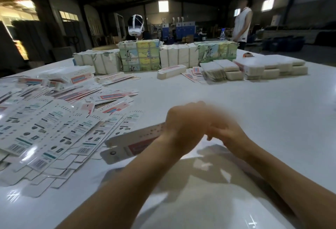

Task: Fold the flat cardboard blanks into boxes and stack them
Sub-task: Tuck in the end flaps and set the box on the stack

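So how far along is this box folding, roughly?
Early, by the look of it. A few folded boxes lie at the far left, and one more lies mid-table. Both hands, left and right, are together over one blank; blur hides the grip. A big spread of flat blanks and tied bundles remains.

Bare white table point(254, 105) lies open ahead and to the right of the hands. To the left, a sprawl of flat printed blanks point(45, 128) covers the surface. Along the far edge, tied bundles point(140, 56) and low stacks of blanks point(272, 68) form a continuous barrier.
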The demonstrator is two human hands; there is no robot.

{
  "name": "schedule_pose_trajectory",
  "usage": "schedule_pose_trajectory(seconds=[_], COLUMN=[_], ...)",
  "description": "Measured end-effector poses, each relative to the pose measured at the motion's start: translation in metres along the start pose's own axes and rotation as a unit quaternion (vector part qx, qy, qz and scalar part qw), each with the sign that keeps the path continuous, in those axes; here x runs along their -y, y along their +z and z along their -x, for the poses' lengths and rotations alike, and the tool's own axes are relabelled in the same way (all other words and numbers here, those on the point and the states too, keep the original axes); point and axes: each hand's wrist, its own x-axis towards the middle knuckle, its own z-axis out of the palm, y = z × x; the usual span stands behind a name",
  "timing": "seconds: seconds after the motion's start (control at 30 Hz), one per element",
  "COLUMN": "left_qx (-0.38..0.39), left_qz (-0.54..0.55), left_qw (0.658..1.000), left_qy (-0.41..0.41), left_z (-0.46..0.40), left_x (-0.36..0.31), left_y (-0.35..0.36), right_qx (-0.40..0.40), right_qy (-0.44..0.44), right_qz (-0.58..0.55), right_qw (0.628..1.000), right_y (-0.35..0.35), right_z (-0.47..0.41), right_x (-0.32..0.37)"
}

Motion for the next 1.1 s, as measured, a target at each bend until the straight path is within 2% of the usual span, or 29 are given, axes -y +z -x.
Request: schedule_pose_trajectory(seconds=[0.07, 0.17, 0.23, 0.37, 0.43, 0.6, 0.83, 1.1], left_qx=[0.04, 0.054, 0.066, 0.225, 0.258, 0.234, 0.176, 0.164], left_qz=[0.084, 0.126, 0.123, 0.036, 0.005, 0.001, 0.067, 0.05], left_qw=[0.995, 0.988, 0.987, 0.969, 0.961, 0.965, 0.971, 0.978], left_qy=[-0.04, -0.068, -0.073, -0.099, -0.102, -0.118, -0.146, -0.118], left_z=[-0.003, -0.001, 0.004, 0.017, 0.022, 0.03, 0.037, 0.034], left_x=[-0.009, -0.014, -0.012, 0.005, 0.015, 0.027, 0.027, 0.02], left_y=[0.009, 0.018, 0.025, 0.031, 0.034, 0.035, 0.033, 0.028], right_qx=[0.009, 0.002, -0.014, -0.075, -0.095, -0.082, 0.032, 0.01], right_qy=[0.032, 0.05, 0.056, 0.108, 0.134, 0.172, 0.187, 0.2], right_qz=[-0.096, -0.115, -0.13, -0.179, -0.199, -0.222, -0.329, -0.291], right_qw=[0.995, 0.992, 0.99, 0.975, 0.966, 0.956, 0.925, 0.936], right_y=[-0.003, -0.007, -0.009, -0.016, -0.019, -0.018, -0.023, -0.02], right_z=[0.001, 0.001, -0.001, -0.007, -0.009, -0.01, -0.009, -0.005], right_x=[0.002, -0.002, -0.004, -0.007, -0.008, -0.01, -0.009, -0.013])
